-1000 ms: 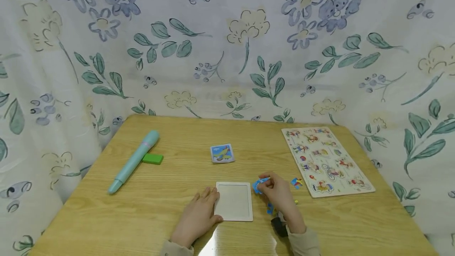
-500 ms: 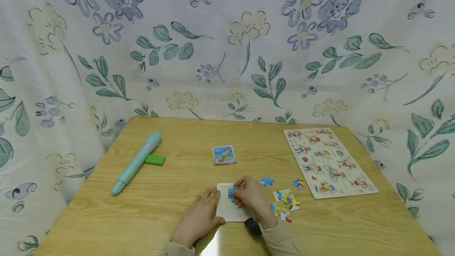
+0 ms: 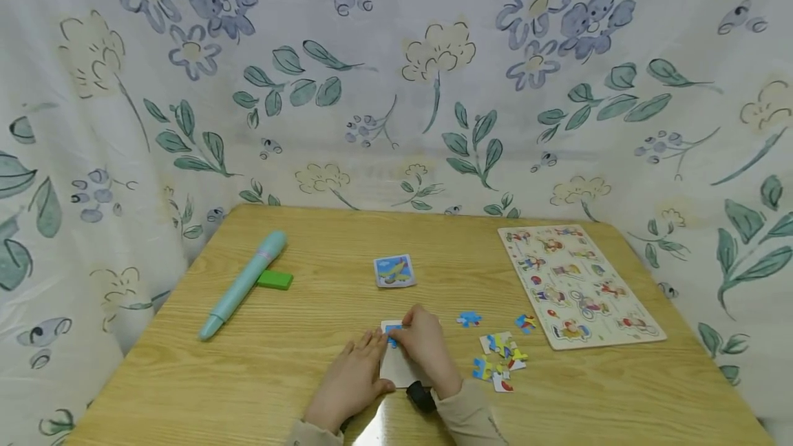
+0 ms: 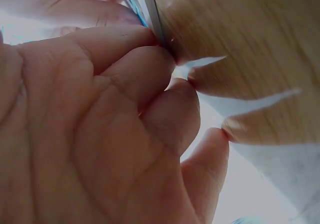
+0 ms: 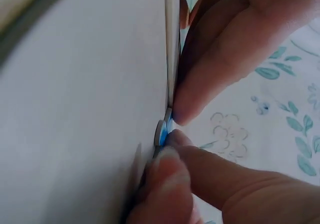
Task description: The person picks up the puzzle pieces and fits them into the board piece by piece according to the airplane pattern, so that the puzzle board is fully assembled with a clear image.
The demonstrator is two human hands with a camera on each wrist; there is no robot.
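Loose pieces are scattered right of the tray, and a card is set behind it. A tube and a block are laid left, a board right.

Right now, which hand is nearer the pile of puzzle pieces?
Right: the right hand is left of the pile, over the tray; the left hand rests farther left, at the tray's edge.

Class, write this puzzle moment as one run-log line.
left hand: touches left edge of tray | right hand: holds blue piece at tray's top-left corner | loose pieces: right of tray
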